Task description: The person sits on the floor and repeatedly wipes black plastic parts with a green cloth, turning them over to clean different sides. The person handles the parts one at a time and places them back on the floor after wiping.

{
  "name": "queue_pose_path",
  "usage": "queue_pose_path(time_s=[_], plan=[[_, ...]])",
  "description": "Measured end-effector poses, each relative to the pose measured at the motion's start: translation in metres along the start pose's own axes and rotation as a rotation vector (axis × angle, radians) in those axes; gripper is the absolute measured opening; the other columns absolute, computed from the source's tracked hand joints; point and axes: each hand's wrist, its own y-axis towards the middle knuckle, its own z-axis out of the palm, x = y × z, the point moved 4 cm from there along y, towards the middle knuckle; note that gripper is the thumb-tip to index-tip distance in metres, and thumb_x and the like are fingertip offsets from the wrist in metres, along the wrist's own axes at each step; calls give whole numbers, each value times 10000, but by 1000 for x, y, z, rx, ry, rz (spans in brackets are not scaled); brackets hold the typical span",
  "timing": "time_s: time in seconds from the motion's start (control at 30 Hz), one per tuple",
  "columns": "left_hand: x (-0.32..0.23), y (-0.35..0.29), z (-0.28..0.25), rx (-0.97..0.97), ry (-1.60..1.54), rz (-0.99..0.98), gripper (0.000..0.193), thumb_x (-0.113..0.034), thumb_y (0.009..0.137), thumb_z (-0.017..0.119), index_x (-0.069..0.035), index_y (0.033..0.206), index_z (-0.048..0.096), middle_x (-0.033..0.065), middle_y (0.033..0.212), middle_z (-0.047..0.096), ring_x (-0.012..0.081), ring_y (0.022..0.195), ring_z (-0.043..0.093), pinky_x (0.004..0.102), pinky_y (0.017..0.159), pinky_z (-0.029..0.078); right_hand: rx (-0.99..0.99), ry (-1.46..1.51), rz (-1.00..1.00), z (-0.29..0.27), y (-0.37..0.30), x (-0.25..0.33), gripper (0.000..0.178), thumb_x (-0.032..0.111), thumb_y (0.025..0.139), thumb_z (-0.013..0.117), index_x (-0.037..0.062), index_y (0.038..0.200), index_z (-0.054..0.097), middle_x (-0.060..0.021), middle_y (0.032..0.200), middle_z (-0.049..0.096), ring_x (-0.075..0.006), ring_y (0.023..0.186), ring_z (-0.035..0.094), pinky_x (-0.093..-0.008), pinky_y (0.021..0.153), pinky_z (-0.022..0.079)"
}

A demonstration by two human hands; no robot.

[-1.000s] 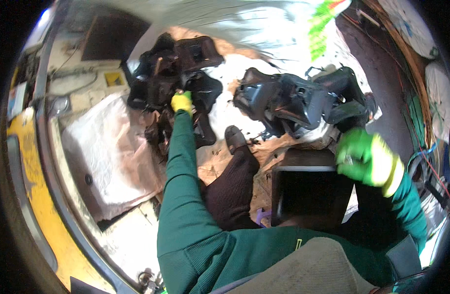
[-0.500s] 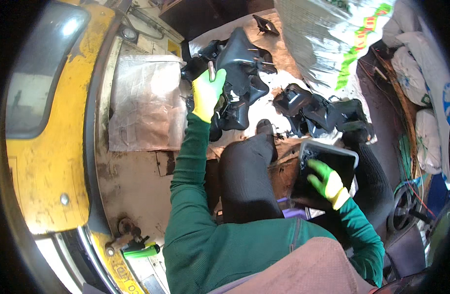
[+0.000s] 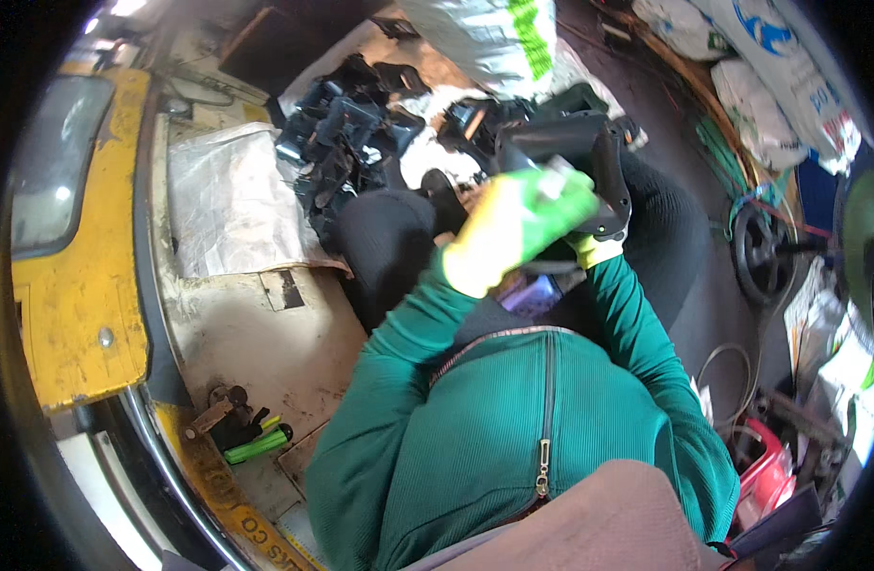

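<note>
A large hollow black plastic part [image 3: 556, 136] is raised over my thighs, its side wall with a hole turned toward me. My left hand [image 3: 518, 224], in a yellow-green glove and blurred by motion, reaches across in front of it. In its closed fingers is a small pale tool [image 3: 554, 181]; its exact kind is too smeared to tell. Behind and below the part, my right hand [image 3: 599, 249] shows only its yellow glove cuff and heel. It grips the part from its lower right side, with the fingers hidden.
Black plastic parts [image 3: 346, 128] lie heaped ahead on a pale sheet. A white sack [image 3: 484, 43] stands beyond. On my left are a folded white sheet [image 3: 232, 200], a yellow panel [image 3: 85, 314] and a green-handled tool [image 3: 258, 445]. A black wheel [image 3: 758, 252] is at the right.
My left hand has swung from the heap to the right, over my lap. The black part by my right hand now stands raised and turned. The view has shifted.
</note>
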Motion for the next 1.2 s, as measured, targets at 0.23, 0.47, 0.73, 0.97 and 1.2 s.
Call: queue_pose_path(time_s=[0.23, 0.47, 0.73, 0.97, 1.2], plan=[[91, -73, 1, -360, -422, -438, 453, -435, 1000, 525, -3, 1104, 616, -22, 730, 539, 38, 512, 426, 187, 462, 339, -94, 26, -68, -68, -34, -9, 567, 255, 1027, 490, 141, 1526, 245, -127, 1475, 348, -267, 1308, 415, -416, 1057, 419], [111, -113, 30, -563, -138, -442, 326, -144, 997, 548, -32, 1300, 500, -12, 750, 511, 59, 615, 495, 217, 553, 432, -90, 68, -105, -74, -17, -12, 516, 256, 1029, 480, 119, 1495, 304, -127, 1409, 415, -256, 1243, 472, -406, 1031, 451], [84, -50, 14, -247, 622, 11, 491, -216, 988, 580, -97, 1450, 461, 78, 748, 579, 113, 606, 493, 289, 584, 428, -78, 115, -115, -76, -6, -22, 469, 258, 1031, 469, 94, 1459, 372, -127, 1334, 491, -244, 1168, 537, -394, 1002, 488], [107, -14, 18, -70, 1036, 60, 473, -150, 975, 568, -142, 1443, 500, 196, 852, 655, 292, 657, 608, 371, 655, 493, -80, 118, -149, -87, 1, -34, 438, 259, 1033, 459, 73, 1428, 431, -127, 1269, 558, -233, 1103, 594, -383, 976, 520], [86, -6, 17, -153, 770, 138, 484, -127, 967, 581, -105, 1442, 492, 200, 1113, 686, 282, 897, 684, 333, 786, 519, -85, 443, 18, -87, 0, -33, 405, 211, 1003, 510, 63, 1380, 502, -121, 1223, 621, -241, 1017, 640, -364, 884, 557]])
